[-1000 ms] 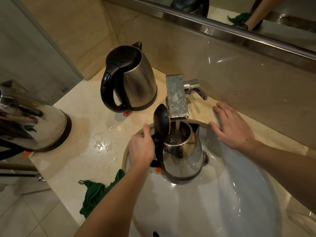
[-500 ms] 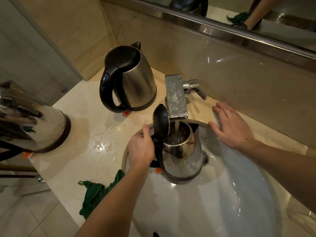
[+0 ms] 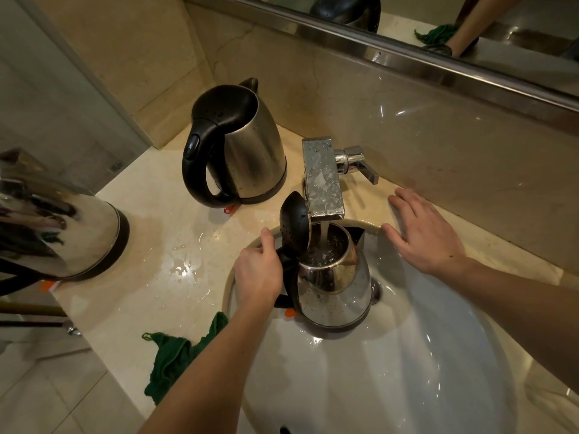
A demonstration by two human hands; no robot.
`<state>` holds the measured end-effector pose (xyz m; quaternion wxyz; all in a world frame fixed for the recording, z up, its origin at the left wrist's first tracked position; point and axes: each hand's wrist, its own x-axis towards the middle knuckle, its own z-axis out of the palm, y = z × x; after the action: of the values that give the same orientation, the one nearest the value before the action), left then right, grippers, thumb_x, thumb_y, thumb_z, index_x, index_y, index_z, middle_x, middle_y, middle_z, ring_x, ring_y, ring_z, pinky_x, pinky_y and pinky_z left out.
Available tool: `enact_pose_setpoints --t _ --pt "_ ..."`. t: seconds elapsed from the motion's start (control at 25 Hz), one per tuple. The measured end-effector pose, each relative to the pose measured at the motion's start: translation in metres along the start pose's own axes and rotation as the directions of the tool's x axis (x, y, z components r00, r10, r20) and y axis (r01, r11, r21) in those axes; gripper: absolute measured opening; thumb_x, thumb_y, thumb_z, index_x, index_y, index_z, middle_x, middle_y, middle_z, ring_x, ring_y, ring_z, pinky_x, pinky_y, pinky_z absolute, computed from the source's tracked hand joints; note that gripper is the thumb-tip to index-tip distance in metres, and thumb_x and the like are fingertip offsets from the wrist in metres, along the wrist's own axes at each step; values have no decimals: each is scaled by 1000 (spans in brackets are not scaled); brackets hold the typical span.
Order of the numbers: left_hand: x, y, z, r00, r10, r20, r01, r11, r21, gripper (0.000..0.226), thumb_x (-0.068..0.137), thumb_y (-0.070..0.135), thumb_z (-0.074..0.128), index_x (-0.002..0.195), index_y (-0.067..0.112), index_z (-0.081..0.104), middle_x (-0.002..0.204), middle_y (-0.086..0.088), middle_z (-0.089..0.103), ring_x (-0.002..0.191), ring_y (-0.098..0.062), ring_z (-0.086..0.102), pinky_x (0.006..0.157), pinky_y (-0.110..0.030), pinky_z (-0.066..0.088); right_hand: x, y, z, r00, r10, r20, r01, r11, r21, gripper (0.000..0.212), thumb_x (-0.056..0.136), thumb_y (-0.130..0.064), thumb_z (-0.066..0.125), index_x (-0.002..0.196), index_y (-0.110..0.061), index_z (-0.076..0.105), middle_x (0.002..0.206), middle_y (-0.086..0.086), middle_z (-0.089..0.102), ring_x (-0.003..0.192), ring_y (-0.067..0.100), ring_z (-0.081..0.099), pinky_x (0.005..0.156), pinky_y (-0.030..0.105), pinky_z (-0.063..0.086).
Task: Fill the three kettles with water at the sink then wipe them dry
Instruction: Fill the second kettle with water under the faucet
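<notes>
A steel kettle (image 3: 333, 286) with its black lid flipped up stands in the white sink (image 3: 391, 371), under the square chrome tap (image 3: 322, 180). Water runs from the tap into its mouth. My left hand (image 3: 258, 272) grips this kettle's black handle. My right hand (image 3: 423, 233) rests flat, fingers spread, on the counter at the sink's rim, just right of the tap. A second steel kettle (image 3: 235, 145) with a black lid and handle stands shut on the counter behind. A third shiny kettle (image 3: 53, 220) is at the left edge. A green cloth (image 3: 175, 355) lies at the counter's front edge.
The tap lever (image 3: 360, 164) sticks out to the right, near my right hand. A water puddle (image 3: 185, 267) lies on the beige counter (image 3: 150, 214) left of the sink. A wall with a mirror rises close behind.
</notes>
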<state>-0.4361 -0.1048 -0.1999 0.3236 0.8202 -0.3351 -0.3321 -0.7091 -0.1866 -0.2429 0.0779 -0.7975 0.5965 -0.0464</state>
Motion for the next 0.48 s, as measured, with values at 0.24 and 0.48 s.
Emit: enact_pose_setpoints --t 0.24,0.48 --pt "-1 0 0 1000 4 -5 -4 1000 -4 61 101 51 31 57 12 47 54 -3 47 52 -16 47 55 -28 39 0 1 1 1000 -1 0 1 1000 -2 75 92 -61 17 149 -13 31 158 8 27 147 23 20 121 37 14" --pt "-1 0 0 1000 -7 -5 7 1000 9 62 101 53 30 56 12 45 53 -3 46 52 -16 46 55 -29 39 0 -1 1 1000 -1 -1 1 1000 -1 76 91 -60 17 148 -13 33 157 9 28 146 24 21 121 36 14"
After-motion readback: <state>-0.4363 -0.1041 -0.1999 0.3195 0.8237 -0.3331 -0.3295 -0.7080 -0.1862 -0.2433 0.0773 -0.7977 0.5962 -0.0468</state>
